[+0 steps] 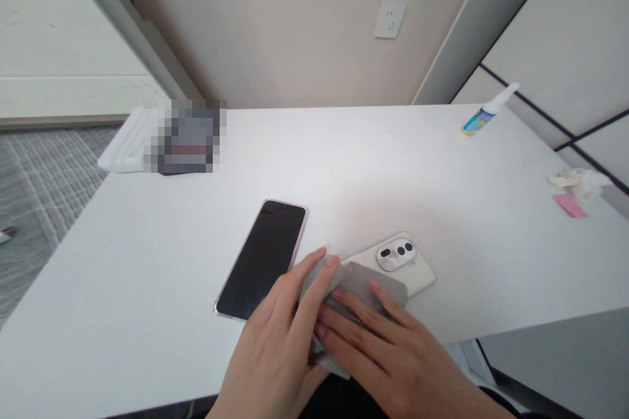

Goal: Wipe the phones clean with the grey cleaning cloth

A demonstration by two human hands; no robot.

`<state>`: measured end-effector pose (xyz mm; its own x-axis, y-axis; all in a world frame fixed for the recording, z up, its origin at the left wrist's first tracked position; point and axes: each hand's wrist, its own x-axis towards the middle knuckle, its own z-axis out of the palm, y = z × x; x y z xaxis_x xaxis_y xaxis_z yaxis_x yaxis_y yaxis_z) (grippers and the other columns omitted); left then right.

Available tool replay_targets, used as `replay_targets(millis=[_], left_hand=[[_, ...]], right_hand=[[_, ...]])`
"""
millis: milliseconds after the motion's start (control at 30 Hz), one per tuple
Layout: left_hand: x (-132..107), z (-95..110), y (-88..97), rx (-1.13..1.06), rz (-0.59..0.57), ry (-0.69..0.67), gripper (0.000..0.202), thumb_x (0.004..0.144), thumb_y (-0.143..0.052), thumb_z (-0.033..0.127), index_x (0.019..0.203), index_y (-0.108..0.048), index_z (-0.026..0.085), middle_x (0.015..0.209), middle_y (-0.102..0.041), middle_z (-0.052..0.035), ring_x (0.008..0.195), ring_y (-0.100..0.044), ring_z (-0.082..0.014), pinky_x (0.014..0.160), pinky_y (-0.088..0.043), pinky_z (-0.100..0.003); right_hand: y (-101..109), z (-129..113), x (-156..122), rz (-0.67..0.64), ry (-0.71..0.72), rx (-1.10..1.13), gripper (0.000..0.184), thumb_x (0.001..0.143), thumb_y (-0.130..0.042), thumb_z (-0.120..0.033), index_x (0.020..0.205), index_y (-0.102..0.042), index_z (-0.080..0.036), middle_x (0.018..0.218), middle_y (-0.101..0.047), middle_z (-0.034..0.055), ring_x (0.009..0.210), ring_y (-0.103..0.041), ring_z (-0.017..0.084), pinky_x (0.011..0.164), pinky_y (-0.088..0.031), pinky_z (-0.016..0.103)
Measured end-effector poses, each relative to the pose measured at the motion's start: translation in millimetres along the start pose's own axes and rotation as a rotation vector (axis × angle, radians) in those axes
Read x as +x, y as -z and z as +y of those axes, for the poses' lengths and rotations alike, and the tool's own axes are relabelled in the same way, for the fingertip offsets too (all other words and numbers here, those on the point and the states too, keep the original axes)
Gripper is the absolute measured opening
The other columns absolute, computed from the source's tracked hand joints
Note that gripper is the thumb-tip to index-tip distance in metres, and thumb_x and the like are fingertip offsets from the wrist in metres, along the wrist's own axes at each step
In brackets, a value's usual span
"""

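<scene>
Two phones lie on the white table [147, 262]. One phone [263, 258] lies face up with a dark screen. The other, a white phone [405, 265], lies face down with its camera lenses showing. A grey cloth [361, 283] covers the near half of the white phone. My left hand [280, 340] rests on the cloth's left side, fingers stretched and touching the dark phone's edge. My right hand [383, 347] lies flat on the cloth, fingers spread and pressing it down.
A small spray bottle [484, 116] lies at the far right. A pink slip [570, 205] and crumpled white tissue [577, 181] sit near the right edge. A white tray [125, 144] and a blurred dark object [189, 137] stand at the far left. A wall socket [390, 19] is behind.
</scene>
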<state>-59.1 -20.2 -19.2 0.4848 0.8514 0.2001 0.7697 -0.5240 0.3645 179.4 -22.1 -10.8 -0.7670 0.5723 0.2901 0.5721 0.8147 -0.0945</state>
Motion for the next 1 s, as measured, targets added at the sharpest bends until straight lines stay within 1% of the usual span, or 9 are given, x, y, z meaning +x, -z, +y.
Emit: replay_targets(millis=[67, 167, 300, 367, 467, 567, 733, 867, 1000], left_hand=[[-2, -1, -1.5, 0.000, 0.002, 0.008, 0.090, 0.084, -0.059, 0.013, 0.166, -0.024, 0.022, 0.168, -0.039, -0.0122, 0.147, -0.050, -0.0278, 0.113, -0.054, -0.041], [-2, 0, -3.2, 0.015, 0.026, 0.009, 0.084, 0.090, -0.064, 0.021, 0.165, -0.027, 0.023, 0.166, -0.039, -0.0135, 0.147, -0.049, -0.0291, 0.111, -0.055, -0.042], [-3, 0, -3.6, 0.040, 0.023, 0.009, 0.091, 0.082, -0.052, 0.003, 0.166, -0.025, 0.025, 0.167, -0.037, -0.0114, 0.146, -0.050, -0.0253, 0.110, -0.056, -0.040], [-3, 1, -3.3, 0.049, 0.029, 0.006, 0.092, 0.081, -0.051, 0.002, 0.165, -0.026, 0.026, 0.166, -0.038, -0.0124, 0.143, -0.053, -0.0263, 0.107, -0.058, -0.040], [-2, 1, -3.5, 0.030, 0.036, 0.005, 0.083, 0.088, -0.062, 0.014, 0.164, -0.030, 0.024, 0.163, -0.040, -0.0156, 0.140, -0.055, -0.0310, 0.103, -0.061, -0.044], [-1, 2, -4.7, 0.021, 0.059, 0.000, 0.077, 0.095, -0.070, 0.034, 0.162, -0.033, 0.024, 0.158, -0.045, -0.0170, 0.137, -0.058, -0.0328, 0.103, -0.061, -0.047], [-1, 2, -6.6, 0.052, 0.062, -0.009, 0.063, 0.104, -0.055, 0.036, 0.162, -0.034, 0.023, 0.156, -0.048, -0.0170, 0.136, -0.059, -0.0321, 0.102, -0.061, -0.048], [-1, 2, -8.2, 0.080, 0.091, -0.021, 0.076, 0.099, -0.058, 0.062, 0.160, -0.038, 0.023, 0.150, -0.054, -0.0182, 0.128, -0.064, -0.0340, 0.097, -0.064, -0.050], [1, 3, -9.1, 0.091, 0.126, -0.013, 0.067, 0.104, -0.051, 0.058, 0.159, -0.040, 0.022, 0.149, -0.055, -0.0183, 0.128, -0.065, -0.0327, 0.096, -0.064, -0.048]], right_hand=[[1, 1, 6, -0.022, -0.044, 0.047, 0.076, 0.104, -0.042, -0.072, 0.152, -0.055, -0.014, 0.156, -0.059, 0.0062, 0.146, -0.053, 0.024, 0.134, -0.020, 0.047], [2, 1, 14, -0.011, -0.212, 0.016, 0.094, 0.097, -0.043, -0.082, 0.155, -0.050, -0.008, 0.157, -0.055, 0.0142, 0.151, -0.046, 0.031, 0.133, -0.018, 0.057], [4, -3, 17, -0.020, 0.028, 0.057, 0.065, 0.108, -0.042, -0.065, 0.144, -0.063, -0.014, 0.155, -0.059, 0.0029, 0.150, -0.047, 0.022, 0.133, -0.024, 0.043], [6, 0, 9, -0.030, 0.058, 0.076, 0.060, 0.110, -0.044, -0.060, 0.142, -0.064, -0.014, 0.152, -0.062, 0.0012, 0.145, -0.054, 0.018, 0.132, -0.027, 0.037], [10, 11, -11, -0.007, -0.095, 0.004, 0.071, 0.106, -0.048, -0.066, 0.150, -0.056, -0.010, 0.152, -0.062, 0.0086, 0.144, -0.056, 0.021, 0.135, -0.015, 0.042], [10, 14, -27, 0.006, -0.244, -0.106, 0.077, 0.104, -0.050, -0.068, 0.153, -0.052, -0.008, 0.156, -0.057, 0.0131, 0.150, -0.049, 0.027, 0.135, -0.004, 0.046], [6, 6, -27, 0.027, -0.049, -0.044, 0.079, 0.102, -0.043, -0.076, 0.148, -0.060, -0.014, 0.155, -0.058, 0.0058, 0.147, -0.052, 0.021, 0.134, -0.013, 0.038], [5, 12, -23, -0.009, -0.292, -0.133, 0.082, 0.104, -0.048, -0.070, 0.158, -0.046, -0.009, 0.163, -0.047, 0.0132, 0.154, -0.042, 0.026, 0.134, -0.007, 0.047], [4, 14, -16, 0.016, -0.144, -0.058, 0.091, 0.098, -0.044, -0.081, 0.154, -0.050, -0.010, 0.162, -0.050, 0.0080, 0.154, -0.042, 0.021, 0.135, -0.005, 0.038]])
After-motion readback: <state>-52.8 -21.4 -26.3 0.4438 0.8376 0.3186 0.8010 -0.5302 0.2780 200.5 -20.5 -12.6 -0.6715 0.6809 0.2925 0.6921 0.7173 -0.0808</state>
